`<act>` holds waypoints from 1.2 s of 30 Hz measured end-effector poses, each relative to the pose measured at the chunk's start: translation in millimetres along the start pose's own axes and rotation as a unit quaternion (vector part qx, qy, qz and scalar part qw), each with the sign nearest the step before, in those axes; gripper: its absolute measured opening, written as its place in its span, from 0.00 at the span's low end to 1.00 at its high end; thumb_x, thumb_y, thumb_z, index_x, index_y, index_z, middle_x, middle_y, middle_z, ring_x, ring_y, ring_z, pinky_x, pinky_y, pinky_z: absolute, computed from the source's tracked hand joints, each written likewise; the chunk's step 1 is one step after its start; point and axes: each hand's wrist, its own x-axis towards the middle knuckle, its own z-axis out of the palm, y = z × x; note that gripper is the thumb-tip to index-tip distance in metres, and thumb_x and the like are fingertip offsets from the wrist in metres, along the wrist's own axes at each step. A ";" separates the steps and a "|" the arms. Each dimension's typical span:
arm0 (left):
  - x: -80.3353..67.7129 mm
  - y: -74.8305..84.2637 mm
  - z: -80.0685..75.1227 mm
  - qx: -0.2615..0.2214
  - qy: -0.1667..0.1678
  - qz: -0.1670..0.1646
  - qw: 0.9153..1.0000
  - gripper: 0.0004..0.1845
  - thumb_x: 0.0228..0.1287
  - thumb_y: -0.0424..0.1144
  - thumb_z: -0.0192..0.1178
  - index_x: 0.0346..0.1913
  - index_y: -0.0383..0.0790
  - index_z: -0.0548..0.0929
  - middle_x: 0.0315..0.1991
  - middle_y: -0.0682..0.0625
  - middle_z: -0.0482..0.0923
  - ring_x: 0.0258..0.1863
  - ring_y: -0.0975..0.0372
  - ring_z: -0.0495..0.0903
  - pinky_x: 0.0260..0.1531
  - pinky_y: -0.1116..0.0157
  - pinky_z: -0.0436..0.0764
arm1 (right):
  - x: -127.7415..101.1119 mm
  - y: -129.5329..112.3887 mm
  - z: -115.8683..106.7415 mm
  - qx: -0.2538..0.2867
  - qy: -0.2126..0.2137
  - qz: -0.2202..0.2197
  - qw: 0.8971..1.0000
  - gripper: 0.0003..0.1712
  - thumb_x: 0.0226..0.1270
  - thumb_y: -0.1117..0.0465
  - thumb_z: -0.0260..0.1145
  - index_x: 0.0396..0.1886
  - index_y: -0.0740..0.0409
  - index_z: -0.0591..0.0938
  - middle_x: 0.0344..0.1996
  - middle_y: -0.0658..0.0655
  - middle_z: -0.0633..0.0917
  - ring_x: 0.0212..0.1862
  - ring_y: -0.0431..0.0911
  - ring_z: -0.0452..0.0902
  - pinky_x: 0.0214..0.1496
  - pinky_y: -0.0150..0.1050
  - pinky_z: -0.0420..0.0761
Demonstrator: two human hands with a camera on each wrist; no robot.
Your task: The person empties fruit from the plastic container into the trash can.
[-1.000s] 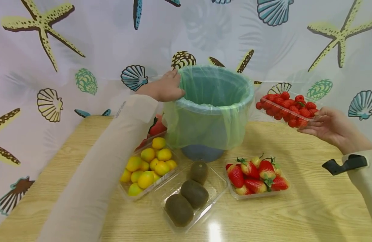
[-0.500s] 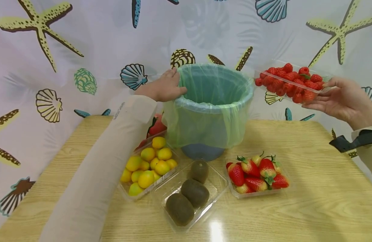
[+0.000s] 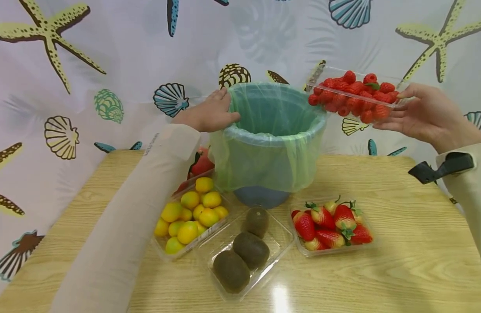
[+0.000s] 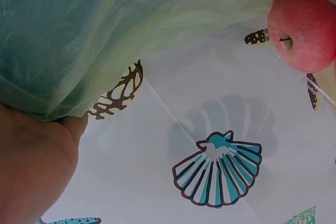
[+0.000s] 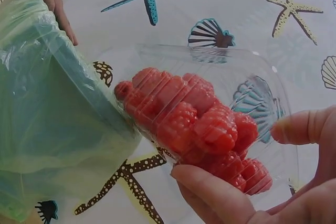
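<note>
The right grip (image 3: 429, 115) pinches the raspberry tray (image 5: 241, 64) by one end, left grip (image 3: 207, 114) holding bin rim (image 3: 271, 139).

Whether this is a home, a shop or a studio cannot be told; it looks like an indoor tabletop spot backed by cloth. The cloth (image 3: 134, 56), pale and printed with starfish and shells, fills the far side and shows past the left edge of the table (image 3: 424, 256). That has light wood grain, with a glare (image 3: 280, 300) near the front. A household-type bin (image 3: 261, 198) in a green liner (image 3: 303, 174) stands at the far middle.
</note>
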 end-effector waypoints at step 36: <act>-0.9 -1.1 -0.6 0.010 0.006 -0.012 1.000 0.38 0.76 0.51 0.31 0.73 0.32 0.28 0.75 0.41 0.20 0.75 0.50 0.24 0.74 0.53 0.33 | 59.7 3.0 103.1 -0.277 -0.048 0.036 0.959 0.03 0.68 0.61 0.51 0.36 0.53 0.65 0.54 0.64 0.66 0.52 0.63 0.75 0.41 0.48 0.84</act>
